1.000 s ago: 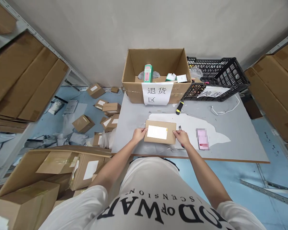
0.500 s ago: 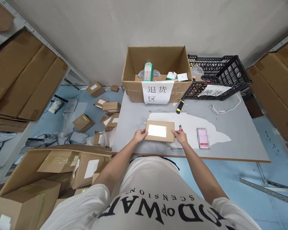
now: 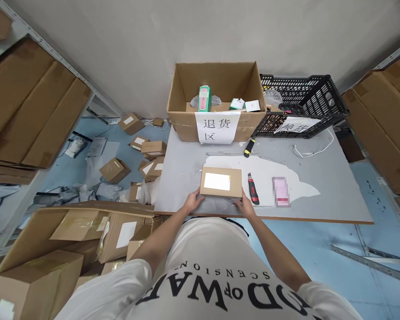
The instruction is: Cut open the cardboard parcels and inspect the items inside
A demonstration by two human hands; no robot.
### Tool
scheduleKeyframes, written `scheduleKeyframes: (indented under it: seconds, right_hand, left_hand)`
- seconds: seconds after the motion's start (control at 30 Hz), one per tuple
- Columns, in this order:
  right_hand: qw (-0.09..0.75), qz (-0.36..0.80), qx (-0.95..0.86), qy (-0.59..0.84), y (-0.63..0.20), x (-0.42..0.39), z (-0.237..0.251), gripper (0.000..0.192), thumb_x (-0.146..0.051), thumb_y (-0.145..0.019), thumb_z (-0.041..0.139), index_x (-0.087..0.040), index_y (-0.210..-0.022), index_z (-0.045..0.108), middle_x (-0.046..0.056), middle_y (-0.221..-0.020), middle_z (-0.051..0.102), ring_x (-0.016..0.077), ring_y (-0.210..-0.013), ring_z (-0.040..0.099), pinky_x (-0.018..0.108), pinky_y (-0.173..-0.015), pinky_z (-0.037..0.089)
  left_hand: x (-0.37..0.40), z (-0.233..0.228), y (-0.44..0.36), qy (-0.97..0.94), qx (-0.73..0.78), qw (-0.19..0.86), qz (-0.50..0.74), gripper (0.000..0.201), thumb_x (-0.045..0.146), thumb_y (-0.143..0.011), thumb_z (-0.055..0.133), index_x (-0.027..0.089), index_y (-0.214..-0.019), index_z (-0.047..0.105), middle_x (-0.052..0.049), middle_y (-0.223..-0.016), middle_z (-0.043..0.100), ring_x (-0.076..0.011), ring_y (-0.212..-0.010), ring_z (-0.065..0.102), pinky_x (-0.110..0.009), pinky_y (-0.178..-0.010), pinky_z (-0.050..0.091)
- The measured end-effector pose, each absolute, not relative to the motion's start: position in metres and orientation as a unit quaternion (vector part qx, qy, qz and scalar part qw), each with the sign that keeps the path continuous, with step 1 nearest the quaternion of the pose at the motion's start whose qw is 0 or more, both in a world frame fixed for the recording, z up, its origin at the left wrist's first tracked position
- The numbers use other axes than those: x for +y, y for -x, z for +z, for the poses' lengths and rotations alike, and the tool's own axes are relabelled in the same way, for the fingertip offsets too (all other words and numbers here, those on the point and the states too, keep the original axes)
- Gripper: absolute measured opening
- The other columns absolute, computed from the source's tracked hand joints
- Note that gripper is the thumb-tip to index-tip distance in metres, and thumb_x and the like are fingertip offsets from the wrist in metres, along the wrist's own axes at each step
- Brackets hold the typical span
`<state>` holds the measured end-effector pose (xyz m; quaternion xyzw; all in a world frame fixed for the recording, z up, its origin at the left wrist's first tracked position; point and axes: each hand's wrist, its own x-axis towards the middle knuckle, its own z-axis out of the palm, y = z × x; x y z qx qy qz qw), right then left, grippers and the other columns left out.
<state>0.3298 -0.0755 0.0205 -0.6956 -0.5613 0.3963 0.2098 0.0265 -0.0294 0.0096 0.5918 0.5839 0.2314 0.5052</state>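
A small brown cardboard box (image 3: pixel 235 183) with a white label on top is held between my two hands near the front of the grey table. My left hand (image 3: pixel 194 201) grips its near left corner, fingers partly under the edge. On the near right corner, my right hand (image 3: pixel 245 205) is closed round the box's side. Just right of that hand lies a red and black box cutter (image 3: pixel 253 189) on white sheeting. Farther back rests a yellow and black knife-like tool (image 3: pixel 249 148). A pink, blurred-out flat item (image 3: pixel 281 192) lies to the right.
At the table's back stand a large open carton (image 3: pixel 183 126) with a paper sign and a black plastic crate (image 3: pixel 320 104). A white cable (image 3: pixel 315 154) lies near the crate. Left of the table, a big carton (image 3: pixel 86 205) holds several boxes; more boxes (image 3: pixel 115 170) lie on the floor.
My hands have shifted to the box's near corners, and its near side now shows more. The right hand has moved off the box cutter, which is now fully visible.
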Motion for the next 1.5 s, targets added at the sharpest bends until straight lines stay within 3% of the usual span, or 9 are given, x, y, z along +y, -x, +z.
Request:
scheduleKeyframes:
  seconds: [0.1,0.2,0.3,0.5,0.8,1.23,1.4,1.5]
  right_hand:
    - [0.197,0.4,-0.551,0.705,-0.322,-0.072,0.023,0.063,-0.029,-0.084,0.044,-0.021,-0.144,0.027,0.008,-0.116,0.064,0.0217,-0.101,0.061,0.034,-0.087,0.047]
    - [0.197,0.38,-0.56,0.71,-0.324,-0.069,0.025,0.059,-0.028,-0.084,0.043,-0.021,-0.142,0.032,0.007,-0.115,0.064,0.0221,-0.101,0.061,0.032,-0.087,0.046]
    - [0.191,0.366,-0.569,0.711,-0.33,-0.065,0.031,0.055,-0.03,-0.085,0.042,-0.019,-0.139,0.037,0.007,-0.104,0.068,0.0218,-0.09,0.063,0.032,-0.08,0.047]
    - [0.195,0.34,-0.595,0.701,-0.343,-0.038,0.072,0.042,-0.038,-0.087,0.043,-0.019,-0.123,0.056,0.008,-0.096,0.07,0.021,-0.08,0.064,0.03,-0.074,0.046]
    - [0.15,0.249,-0.622,0.727,-0.35,0.014,0.159,0.056,-0.054,-0.087,0.041,-0.019,-0.127,0.057,0.007,-0.083,0.072,0.023,-0.082,0.065,0.028,-0.071,0.042]
    - [0.065,0.33,-0.597,0.728,-0.346,0.002,0.103,0.046,-0.049,-0.089,0.041,-0.021,-0.118,0.064,0.007,-0.081,0.072,0.0218,-0.082,0.066,0.026,-0.072,0.043]
    - [0.082,0.317,-0.581,0.745,-0.346,0.004,0.094,0.049,-0.053,-0.087,0.042,-0.02,-0.115,0.066,0.009,-0.088,0.072,0.0226,-0.088,0.065,0.027,-0.073,0.044]
    - [0.102,0.339,-0.574,0.738,-0.35,0.007,0.089,0.05,-0.058,-0.085,0.042,-0.022,-0.107,0.07,0.007,-0.081,0.073,0.0212,-0.081,0.066,0.026,-0.071,0.045]
  left_hand:
    - [-0.028,0.009,-0.035,-0.61,0.572,0.495,0.237,0.04,0.031,-0.079,0.054,0.016,-0.116,0.062,-0.008,-0.117,0.065,-0.0257,-0.113,0.057,-0.04,-0.099,0.041]
    - [-0.026,0.015,-0.037,-0.617,0.576,0.483,0.231,0.038,0.03,-0.079,0.054,0.015,-0.114,0.063,-0.01,-0.116,0.065,-0.0267,-0.109,0.059,-0.04,-0.097,0.042]
    - [-0.024,0.026,-0.037,-0.625,0.585,0.464,0.227,0.037,0.031,-0.081,0.053,0.015,-0.113,0.063,-0.01,-0.113,0.067,-0.0263,-0.103,0.062,-0.038,-0.093,0.044]
    - [-0.006,0.069,-0.042,-0.64,0.593,0.422,0.246,0.035,0.036,-0.086,0.048,0.016,-0.109,0.065,-0.006,-0.101,0.07,-0.0212,-0.089,0.064,-0.03,-0.079,0.047]
    - [0.038,0.14,-0.049,-0.652,0.637,0.319,0.258,0.043,0.046,-0.086,0.046,0.012,-0.097,0.071,-0.003,-0.073,0.069,-0.0149,-0.068,0.058,-0.02,-0.059,0.038]
    - [0.021,0.113,-0.053,-0.607,0.695,0.357,0.146,0.035,0.044,-0.086,0.05,0.02,-0.095,0.074,-0.006,-0.083,0.074,-0.0207,-0.082,0.064,-0.024,-0.066,0.042]
    - [0.026,0.102,-0.053,-0.609,0.693,0.359,0.142,0.038,0.046,-0.087,0.048,0.021,-0.098,0.073,-0.007,-0.092,0.073,-0.0217,-0.086,0.064,-0.026,-0.069,0.043]
    - [0.03,0.098,-0.051,-0.613,0.69,0.359,0.141,0.039,0.049,-0.086,0.047,0.021,-0.098,0.073,-0.007,-0.092,0.073,-0.0218,-0.086,0.064,-0.025,-0.07,0.043]
